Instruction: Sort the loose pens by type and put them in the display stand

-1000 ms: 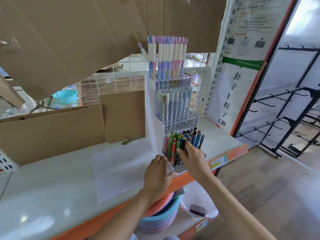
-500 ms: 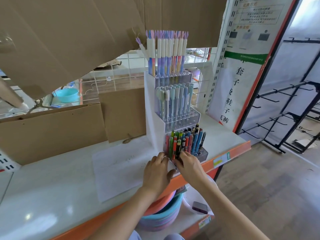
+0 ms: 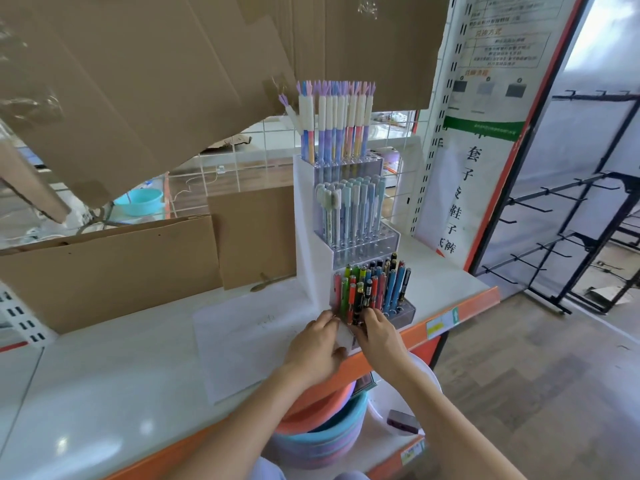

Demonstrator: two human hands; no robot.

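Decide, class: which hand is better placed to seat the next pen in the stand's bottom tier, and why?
Probably the right hand. Its fingertips already sit at the base of the multicoloured pens in the display stand's bottom tier, nearer the empty holes on its right. The left hand rests at the stand's front left corner.

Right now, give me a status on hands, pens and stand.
Left hand at the stand's front edge. Right hand on the pens in the bottom tier. All three tiers hold pens. Grip unclear; nothing blocking.
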